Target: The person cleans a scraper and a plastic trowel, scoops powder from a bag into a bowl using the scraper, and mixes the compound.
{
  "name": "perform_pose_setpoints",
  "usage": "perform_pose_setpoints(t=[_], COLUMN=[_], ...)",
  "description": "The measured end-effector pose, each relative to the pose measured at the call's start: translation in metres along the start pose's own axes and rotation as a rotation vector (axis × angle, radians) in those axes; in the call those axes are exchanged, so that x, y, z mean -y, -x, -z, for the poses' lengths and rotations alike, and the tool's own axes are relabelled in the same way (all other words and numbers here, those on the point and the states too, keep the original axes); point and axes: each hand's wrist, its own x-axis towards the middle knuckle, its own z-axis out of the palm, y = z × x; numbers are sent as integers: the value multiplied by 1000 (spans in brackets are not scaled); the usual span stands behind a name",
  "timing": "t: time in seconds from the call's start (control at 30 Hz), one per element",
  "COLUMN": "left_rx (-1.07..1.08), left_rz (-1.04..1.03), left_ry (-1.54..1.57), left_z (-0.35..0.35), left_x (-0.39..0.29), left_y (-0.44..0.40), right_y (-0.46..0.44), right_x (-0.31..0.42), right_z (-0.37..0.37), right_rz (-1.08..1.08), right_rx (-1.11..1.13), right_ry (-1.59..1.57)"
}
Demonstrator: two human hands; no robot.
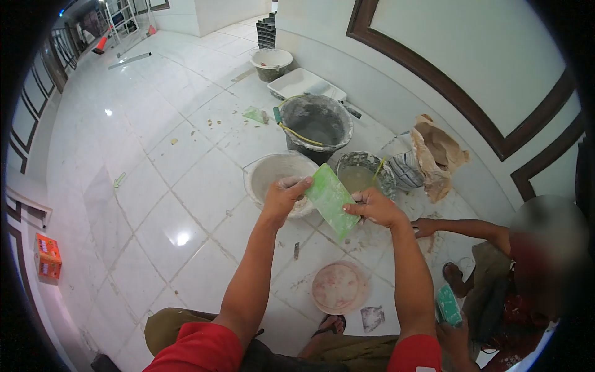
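White floor tiles (149,204) carry scattered debris; a dark bucket (307,111) stands beyond the hands. Both arms extend forward, converging slightly. Left hand (288,195): thumb and fingers pinched on the left edge of a green sheet (331,199). Right hand (376,209): closed on the right edge, thumb uppermost. Sheet, smeared white, slants between both hands.

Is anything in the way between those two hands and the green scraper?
Nothing that I can see. The left hand pinches the green scraper at one edge and the right hand grips the opposite edge, both directly.
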Motion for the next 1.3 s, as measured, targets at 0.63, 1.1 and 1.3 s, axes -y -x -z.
perform_pose_setpoints(t=[0.63, 1.1, 1.3], left_rx=[-90, 18, -21], left_rz=[-4, 10, -101], left_ry=[500, -188, -177], left_z=[-2, -12, -9], left_x=[21, 7, 20], left_y=[-8, 6, -2], right_y=[-6, 3, 5], right_x=[-7, 3, 5], right_z=[-5, 4, 2], right_rz=[61, 27, 42], right_rx=[-94, -144, -171], right_ry=[-138, -221, -257])
